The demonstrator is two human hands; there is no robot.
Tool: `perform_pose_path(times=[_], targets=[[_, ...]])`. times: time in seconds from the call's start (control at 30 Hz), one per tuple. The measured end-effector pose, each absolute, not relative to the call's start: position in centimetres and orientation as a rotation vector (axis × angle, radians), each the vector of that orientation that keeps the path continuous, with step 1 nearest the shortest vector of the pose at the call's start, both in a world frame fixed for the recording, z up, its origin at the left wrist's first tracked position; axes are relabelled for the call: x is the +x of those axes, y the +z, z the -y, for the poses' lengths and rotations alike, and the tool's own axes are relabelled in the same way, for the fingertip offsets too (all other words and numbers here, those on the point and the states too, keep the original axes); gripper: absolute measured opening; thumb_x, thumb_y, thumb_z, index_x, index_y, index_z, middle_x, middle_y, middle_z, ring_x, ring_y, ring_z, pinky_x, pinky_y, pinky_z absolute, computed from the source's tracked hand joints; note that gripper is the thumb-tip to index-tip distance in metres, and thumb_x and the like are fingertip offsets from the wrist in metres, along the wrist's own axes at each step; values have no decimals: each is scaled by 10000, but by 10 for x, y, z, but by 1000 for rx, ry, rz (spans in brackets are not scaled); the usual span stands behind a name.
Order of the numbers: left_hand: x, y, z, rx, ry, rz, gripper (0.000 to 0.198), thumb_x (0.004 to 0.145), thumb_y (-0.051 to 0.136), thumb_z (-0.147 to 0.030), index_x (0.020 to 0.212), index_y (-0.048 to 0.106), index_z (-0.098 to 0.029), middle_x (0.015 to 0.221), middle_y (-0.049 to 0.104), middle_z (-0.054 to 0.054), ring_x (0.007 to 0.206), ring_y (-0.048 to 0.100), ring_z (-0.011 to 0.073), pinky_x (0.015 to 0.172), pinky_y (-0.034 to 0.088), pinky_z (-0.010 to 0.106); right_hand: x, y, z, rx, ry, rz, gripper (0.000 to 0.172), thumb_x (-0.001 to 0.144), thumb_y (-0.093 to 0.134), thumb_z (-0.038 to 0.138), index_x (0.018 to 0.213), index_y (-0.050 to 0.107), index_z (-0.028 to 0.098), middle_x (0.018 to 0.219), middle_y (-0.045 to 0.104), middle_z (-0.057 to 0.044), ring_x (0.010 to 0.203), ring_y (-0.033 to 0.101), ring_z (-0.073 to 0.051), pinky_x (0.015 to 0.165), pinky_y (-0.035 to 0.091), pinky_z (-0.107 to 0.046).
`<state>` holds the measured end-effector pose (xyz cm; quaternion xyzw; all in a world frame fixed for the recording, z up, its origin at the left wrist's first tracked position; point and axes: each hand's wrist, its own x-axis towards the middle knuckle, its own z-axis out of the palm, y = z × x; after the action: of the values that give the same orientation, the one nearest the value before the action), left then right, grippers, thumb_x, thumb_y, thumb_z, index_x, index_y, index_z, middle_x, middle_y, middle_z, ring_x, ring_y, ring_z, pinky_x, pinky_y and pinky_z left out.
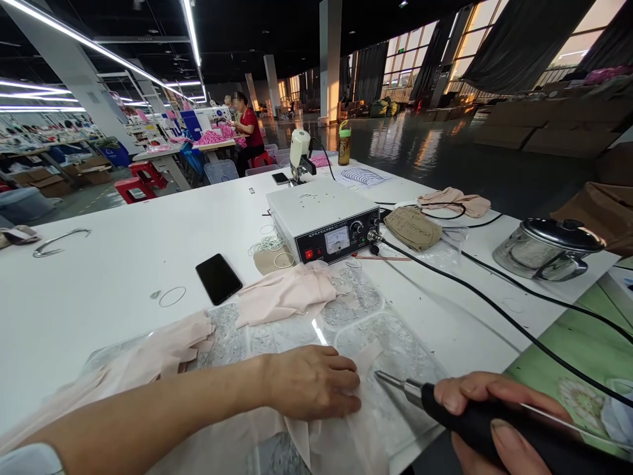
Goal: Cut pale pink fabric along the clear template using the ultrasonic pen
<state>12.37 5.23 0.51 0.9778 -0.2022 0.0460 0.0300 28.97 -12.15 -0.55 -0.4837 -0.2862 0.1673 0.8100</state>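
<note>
My left hand reaches across from the left, its fingers curled together and pressing on pale pink fabric that lies over a clear sheet. A narrow end of the fabric shows beyond the fingertips. In my right hand is a black-handled ultrasonic cutter, tilted, with its pointed metal tip close to the fabric and my left fingers. I cannot tell if the tip touches anything. More pale pink fabric pieces are piled at the left and behind my hand.
A white control box with a dial stands ahead; its black cable runs right. Nearby are a phone, cardboard patterns, a lidded glass pot and a bottle. A person in red sits at a distant sewing table.
</note>
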Motion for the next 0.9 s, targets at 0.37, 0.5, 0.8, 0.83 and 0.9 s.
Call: perform_pose_path(times=[0.37, 0.5, 0.8, 0.83, 0.9], targets=[[123, -3, -56, 2868, 118, 570, 164, 1001, 512, -187, 915, 652, -195, 963, 647, 79, 1071, 606, 187, 937, 469, 251, 291, -20, 101, -1014, 278, 597, 130, 781, 647, 234, 895, 586, 218, 801, 544, -12, 640, 580, -168, 567, 552, -367], [122, -5, -57, 2846, 113, 563, 159, 1002, 504, -189, 919, 639, -196, 962, 642, 79, 1047, 611, 187, 932, 474, 259, 291, -17, 105, -990, 334, 557, 142, 775, 655, 249, 891, 579, 217, 782, 522, -4, 627, 556, -151, 571, 547, -350], [122, -6, -58, 2872, 188, 623, 152, 1001, 505, -187, 936, 642, -182, 965, 646, 86, 1035, 622, 189, 925, 489, 267, 289, -17, 103, -969, 369, 601, 113, 796, 629, 237, 887, 567, 208, 756, 527, 1, 616, 557, -142, 557, 552, -324], [123, -6, -58, 2878, 187, 628, 152, 1001, 505, -188, 941, 644, -176, 965, 646, 88, 1035, 622, 191, 926, 490, 270, 289, -18, 103, -974, 373, 613, 111, 804, 624, 238, 894, 565, 209, 757, 527, 1, 616, 556, -142, 554, 552, -325], [123, -6, -58, 2887, 179, 635, 150, 1001, 509, -191, 949, 648, -169, 969, 648, 91, 1038, 621, 193, 931, 487, 272, 290, -20, 104, -973, 379, 618, 113, 810, 615, 237, 905, 560, 210, 766, 525, 1, 628, 557, -145, 563, 556, -330]])
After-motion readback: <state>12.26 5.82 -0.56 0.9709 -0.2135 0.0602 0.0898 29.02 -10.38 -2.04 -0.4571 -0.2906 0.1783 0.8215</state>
